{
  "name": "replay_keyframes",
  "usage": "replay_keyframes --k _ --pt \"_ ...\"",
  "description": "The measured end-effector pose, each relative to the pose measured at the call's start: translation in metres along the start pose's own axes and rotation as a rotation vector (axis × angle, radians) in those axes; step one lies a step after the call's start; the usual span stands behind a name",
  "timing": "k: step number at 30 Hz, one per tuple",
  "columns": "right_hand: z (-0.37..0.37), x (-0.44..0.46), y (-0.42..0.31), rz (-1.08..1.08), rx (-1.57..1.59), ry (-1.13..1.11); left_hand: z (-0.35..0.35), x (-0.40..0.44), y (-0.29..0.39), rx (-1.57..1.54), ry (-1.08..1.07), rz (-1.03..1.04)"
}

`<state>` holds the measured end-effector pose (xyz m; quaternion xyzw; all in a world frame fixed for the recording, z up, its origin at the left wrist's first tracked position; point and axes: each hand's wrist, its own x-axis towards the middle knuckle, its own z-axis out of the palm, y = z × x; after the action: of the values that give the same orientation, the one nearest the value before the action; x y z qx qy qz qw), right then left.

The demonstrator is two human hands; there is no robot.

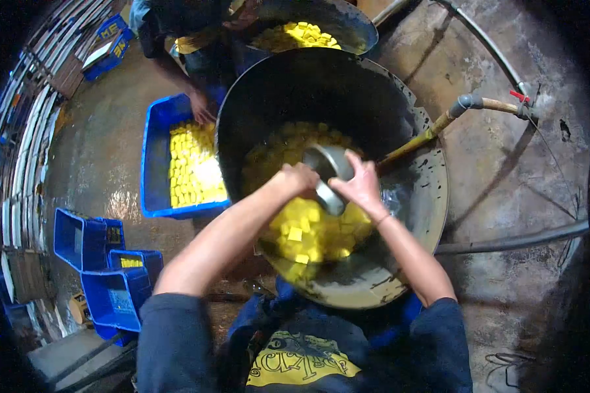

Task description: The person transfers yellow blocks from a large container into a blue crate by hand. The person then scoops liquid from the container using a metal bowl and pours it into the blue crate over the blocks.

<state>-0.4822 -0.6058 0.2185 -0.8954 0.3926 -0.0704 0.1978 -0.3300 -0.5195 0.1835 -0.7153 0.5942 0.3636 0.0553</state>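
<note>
Both my hands hold a grey metal bowl (330, 199), tilted over a large dark vat (295, 85). My left hand (299, 179) is closed on its left side. Thumb and fingers of my right hand (360, 183) grip the right side. Below, many yellow blocks (296, 234), which look like tofu, lie in liquid inside the vat. The blocks nearest the bowl are blurred. My hands hide part of the bowl, and its inside is hard to make out.
A pipe (432, 133) reaches over the vat's right rim. Left of the vat, a co-worker's hand (202, 108) is at a blue crate (152, 157) of yellow blocks. Another vat (357, 26) stands behind. More blue crates (92, 245) sit at lower left.
</note>
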Motion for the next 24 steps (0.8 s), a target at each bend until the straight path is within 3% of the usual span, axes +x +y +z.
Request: replay_keyframes --k 4,11,13,17,20,24 --pt "0.082 0.017 0.055 0.247 0.1 -0.186 0.009 0.057 -0.036 0.098 0.088 -0.382" --pt "0.13 0.035 0.064 0.502 0.214 -0.249 0.209 0.158 -0.088 -0.185 0.049 -0.364" --pt "0.145 0.037 0.072 0.506 0.213 -0.256 0.229 0.151 -0.086 -0.048 0.182 -0.292" --pt "0.163 0.037 0.085 0.483 0.239 -0.283 0.218 0.141 -0.084 -0.187 -0.099 -0.422" --pt "0.167 0.045 0.096 0.474 0.29 -0.276 0.257 0.148 -0.096 -0.043 0.026 -0.365" --pt "0.188 0.047 0.134 0.436 0.366 -0.307 0.249 0.148 -0.086 -0.163 -0.008 -0.443"
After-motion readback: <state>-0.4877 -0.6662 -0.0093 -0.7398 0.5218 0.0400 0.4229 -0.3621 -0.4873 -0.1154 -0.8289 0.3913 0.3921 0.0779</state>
